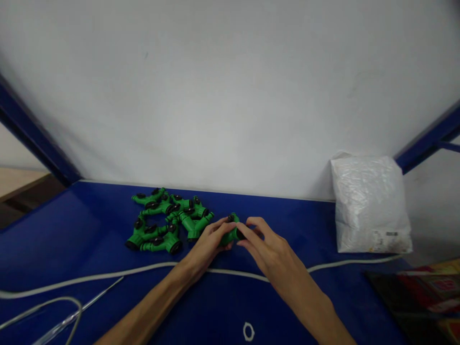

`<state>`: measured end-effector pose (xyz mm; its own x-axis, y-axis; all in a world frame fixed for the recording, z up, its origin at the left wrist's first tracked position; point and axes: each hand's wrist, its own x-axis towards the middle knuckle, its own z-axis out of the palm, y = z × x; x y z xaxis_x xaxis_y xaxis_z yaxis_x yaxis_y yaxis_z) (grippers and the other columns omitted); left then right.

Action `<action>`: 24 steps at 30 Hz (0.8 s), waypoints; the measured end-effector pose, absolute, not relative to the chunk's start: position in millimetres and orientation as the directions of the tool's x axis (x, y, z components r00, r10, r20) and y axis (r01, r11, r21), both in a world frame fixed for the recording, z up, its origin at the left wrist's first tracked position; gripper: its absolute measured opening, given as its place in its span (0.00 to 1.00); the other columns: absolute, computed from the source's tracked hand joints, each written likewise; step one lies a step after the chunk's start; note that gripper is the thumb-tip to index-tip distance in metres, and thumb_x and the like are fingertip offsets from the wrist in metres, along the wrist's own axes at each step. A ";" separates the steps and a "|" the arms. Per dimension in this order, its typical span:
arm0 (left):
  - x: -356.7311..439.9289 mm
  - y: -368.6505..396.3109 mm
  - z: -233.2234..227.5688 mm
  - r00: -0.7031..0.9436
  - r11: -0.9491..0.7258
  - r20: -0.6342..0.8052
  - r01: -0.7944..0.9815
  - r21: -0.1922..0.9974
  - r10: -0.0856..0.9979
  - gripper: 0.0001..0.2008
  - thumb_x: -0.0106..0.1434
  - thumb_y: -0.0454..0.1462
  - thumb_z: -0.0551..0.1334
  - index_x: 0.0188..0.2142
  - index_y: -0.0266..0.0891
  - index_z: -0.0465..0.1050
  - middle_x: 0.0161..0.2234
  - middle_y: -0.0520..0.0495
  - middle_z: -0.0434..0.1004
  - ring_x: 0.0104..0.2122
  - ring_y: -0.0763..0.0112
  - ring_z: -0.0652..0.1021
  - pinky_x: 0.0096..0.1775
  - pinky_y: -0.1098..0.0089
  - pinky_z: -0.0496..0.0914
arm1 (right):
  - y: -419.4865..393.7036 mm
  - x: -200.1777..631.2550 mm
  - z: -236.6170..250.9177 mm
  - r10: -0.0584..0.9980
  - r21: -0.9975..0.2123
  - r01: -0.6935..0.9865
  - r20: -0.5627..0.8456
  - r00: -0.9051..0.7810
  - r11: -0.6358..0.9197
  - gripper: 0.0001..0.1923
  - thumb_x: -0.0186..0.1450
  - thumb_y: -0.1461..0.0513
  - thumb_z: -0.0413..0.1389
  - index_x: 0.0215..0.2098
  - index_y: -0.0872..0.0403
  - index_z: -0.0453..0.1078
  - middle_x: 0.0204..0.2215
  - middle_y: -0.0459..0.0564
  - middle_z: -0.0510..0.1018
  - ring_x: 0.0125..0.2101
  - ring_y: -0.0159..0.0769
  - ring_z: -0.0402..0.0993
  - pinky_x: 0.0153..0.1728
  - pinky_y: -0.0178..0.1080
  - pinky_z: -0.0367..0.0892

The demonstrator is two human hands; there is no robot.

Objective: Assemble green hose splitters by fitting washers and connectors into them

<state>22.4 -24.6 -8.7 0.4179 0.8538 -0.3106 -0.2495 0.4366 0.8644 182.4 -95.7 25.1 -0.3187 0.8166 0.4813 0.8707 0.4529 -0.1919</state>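
Observation:
My left hand (213,238) is wrapped round a green Y-shaped hose splitter (227,238) with black fittings, held just above the blue table. From the other side my right hand (264,242) has its thumb and fingers closed about the splitter's black end. The hands cover much of this piece. Just left of my left hand lies another green splitter (193,225), forked end away from me. Beyond it, several more green splitters with black valve knobs (158,239) sit in a loose cluster.
A white cable (237,273) crosses the blue table (201,311) under my forearms. Near the front lies a white ring (248,331). A thin clear rod (89,302) and a looped cord (46,301) are at left. A white plastic package (370,206) leans against the wall at right.

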 end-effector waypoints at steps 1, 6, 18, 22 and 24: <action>21.9 -24.6 -8.7 0.426 0.431 -0.306 -0.236 0.871 0.852 0.24 0.54 0.47 0.70 0.47 0.38 0.77 0.35 0.49 0.74 0.32 0.73 0.72 0.35 0.72 0.68 | -95.0 180.2 26.7 0.822 -0.164 0.888 0.477 -0.311 0.430 0.16 0.74 0.60 0.47 0.57 0.53 0.67 0.44 0.58 0.75 0.36 0.42 0.79 0.36 0.44 0.77; 21.1 -26.9 -6.6 0.401 0.429 -0.333 -0.178 0.886 0.853 0.30 0.54 0.45 0.70 0.55 0.38 0.72 0.40 0.45 0.75 0.38 0.68 0.74 0.37 0.71 0.70 | -92.6 173.3 30.0 0.838 -0.031 0.948 0.476 -0.266 0.318 0.20 0.73 0.51 0.48 0.34 0.57 0.73 0.27 0.55 0.76 0.27 0.44 0.78 0.27 0.42 0.72; 21.2 -28.9 -3.6 0.408 0.482 -0.337 -0.333 0.810 0.848 0.17 0.52 0.45 0.71 0.38 0.37 0.79 0.36 0.48 0.73 0.34 0.72 0.72 0.33 0.74 0.68 | -100.9 185.4 31.4 0.790 -0.164 0.933 0.589 -0.169 0.321 0.17 0.74 0.54 0.47 0.46 0.54 0.74 0.42 0.58 0.73 0.40 0.44 0.74 0.41 0.48 0.73; 21.0 -29.0 -1.9 0.380 0.467 -0.331 -0.357 0.809 0.864 0.17 0.49 0.45 0.72 0.35 0.37 0.79 0.38 0.48 0.74 0.36 0.70 0.72 0.34 0.73 0.68 | -102.8 187.7 33.8 0.817 -0.172 0.921 0.537 -0.208 0.348 0.18 0.73 0.54 0.49 0.56 0.53 0.69 0.47 0.58 0.71 0.43 0.45 0.73 0.44 0.49 0.73; 21.3 -29.0 -2.1 0.364 0.456 -0.325 -0.372 0.808 0.873 0.16 0.48 0.45 0.72 0.33 0.37 0.79 0.37 0.48 0.73 0.36 0.70 0.72 0.34 0.73 0.68 | -103.3 186.9 36.8 0.816 -0.145 0.923 0.530 -0.233 0.357 0.17 0.72 0.54 0.50 0.53 0.53 0.70 0.47 0.58 0.71 0.44 0.46 0.72 0.44 0.50 0.73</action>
